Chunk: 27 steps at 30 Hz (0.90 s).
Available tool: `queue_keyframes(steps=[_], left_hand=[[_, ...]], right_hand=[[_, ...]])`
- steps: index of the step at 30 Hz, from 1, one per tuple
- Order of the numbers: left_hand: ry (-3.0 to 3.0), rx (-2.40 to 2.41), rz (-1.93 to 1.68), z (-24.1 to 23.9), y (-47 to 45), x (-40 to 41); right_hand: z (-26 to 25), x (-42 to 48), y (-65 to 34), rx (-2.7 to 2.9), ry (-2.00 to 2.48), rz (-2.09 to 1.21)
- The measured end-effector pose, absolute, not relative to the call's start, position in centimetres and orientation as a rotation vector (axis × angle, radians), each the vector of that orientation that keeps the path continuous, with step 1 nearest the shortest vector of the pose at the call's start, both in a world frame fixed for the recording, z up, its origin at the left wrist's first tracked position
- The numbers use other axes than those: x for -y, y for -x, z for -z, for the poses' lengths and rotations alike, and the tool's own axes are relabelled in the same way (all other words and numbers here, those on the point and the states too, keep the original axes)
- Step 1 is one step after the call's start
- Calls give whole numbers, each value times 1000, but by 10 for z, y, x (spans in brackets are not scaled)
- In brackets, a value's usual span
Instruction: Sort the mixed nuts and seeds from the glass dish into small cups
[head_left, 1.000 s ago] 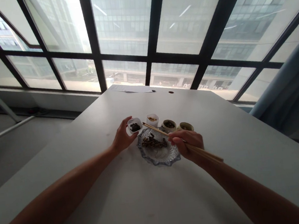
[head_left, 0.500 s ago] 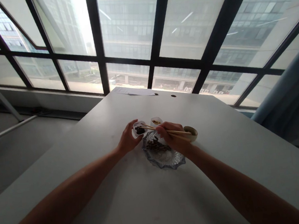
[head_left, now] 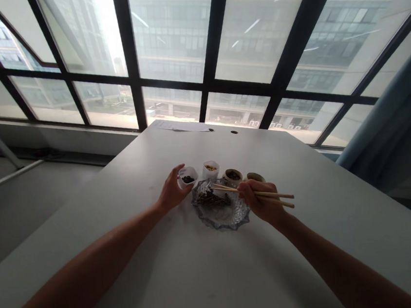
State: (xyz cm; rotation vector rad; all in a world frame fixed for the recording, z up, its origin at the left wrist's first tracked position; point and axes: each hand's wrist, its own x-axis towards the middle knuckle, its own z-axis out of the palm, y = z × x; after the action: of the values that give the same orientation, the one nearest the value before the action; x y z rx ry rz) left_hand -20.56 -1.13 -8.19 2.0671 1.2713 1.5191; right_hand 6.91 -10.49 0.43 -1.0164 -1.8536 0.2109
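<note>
My left hand [head_left: 173,190] is wrapped round the side of a small white cup [head_left: 191,170] with dark bits [head_left: 187,179] at its bottom. In my right hand [head_left: 263,199] is a pair of wooden chopsticks [head_left: 227,188], their tips over the far side of a scalloped clear glass plate [head_left: 223,221]. Dark brown, thin pieces [head_left: 211,200] lie heaped on that plate. What the chopstick tips hold, if anything, is too small to tell.
Behind the plate stand a second white cup [head_left: 211,172] with yellowish bits, a tan bowl [head_left: 233,175] with dark contents, and another bowl [head_left: 255,177] partly behind my right hand. Paper [head_left: 184,127] lies at the white table's [head_left: 147,268] far end, before the windows.
My right hand has drawn the chopsticks back to the right, from the left cup to above the plate, uncovering the tan bowl. My left hand stays on its cup.
</note>
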Motion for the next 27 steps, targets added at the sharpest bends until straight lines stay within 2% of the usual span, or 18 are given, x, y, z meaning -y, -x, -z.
queue_keyframes(steps=[8,19,27], left_hand=[[-2062,-1291,-1484,80,205,11],[-2080,-1284,-1480,83,205,9],[-2069,-1278,-1474,85,205,8]], right_hand=[[1,103,-69,1976,1002,-176],[19,102,-79,1820,1052,-361],[3,107,-74,1968,976,-180]])
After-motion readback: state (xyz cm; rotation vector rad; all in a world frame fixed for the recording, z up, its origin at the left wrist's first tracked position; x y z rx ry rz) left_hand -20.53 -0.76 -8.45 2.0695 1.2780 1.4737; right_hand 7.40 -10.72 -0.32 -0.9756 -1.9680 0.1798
